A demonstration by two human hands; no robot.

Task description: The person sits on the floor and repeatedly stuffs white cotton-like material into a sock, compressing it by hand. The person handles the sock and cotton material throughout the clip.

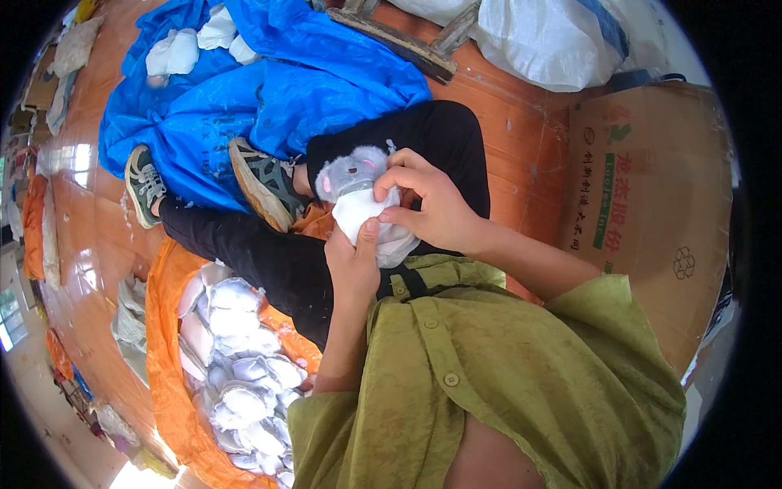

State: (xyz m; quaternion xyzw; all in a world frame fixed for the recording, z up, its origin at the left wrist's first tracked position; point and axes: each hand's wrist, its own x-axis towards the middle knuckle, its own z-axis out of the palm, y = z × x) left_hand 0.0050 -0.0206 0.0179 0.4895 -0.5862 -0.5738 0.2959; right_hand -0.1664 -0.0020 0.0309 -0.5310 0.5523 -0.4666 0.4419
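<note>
The person's right hand (432, 202) has thumb and forefinger nearly together at the edge of a grey-and-white plush toy (354, 209), apparently pinching its fabric, though the fingertips are partly hidden. The left hand (353, 265) curls round the near side, thumb on the white part. The grey head lies just beyond the fingers. Left of and nearer than them, an orange sack (165, 334) holds white-and-grey pieces (244, 401); a cardboard box (635, 220) stands to their right.

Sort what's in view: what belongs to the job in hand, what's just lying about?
In the job:
grey-and-white plush piece, held by left hand and right hand
probably pale pieces in orange bag
perhaps white bundles on blue sheet

Seemingly lying about:
cardboard carton
white sack
wooden frame
</note>
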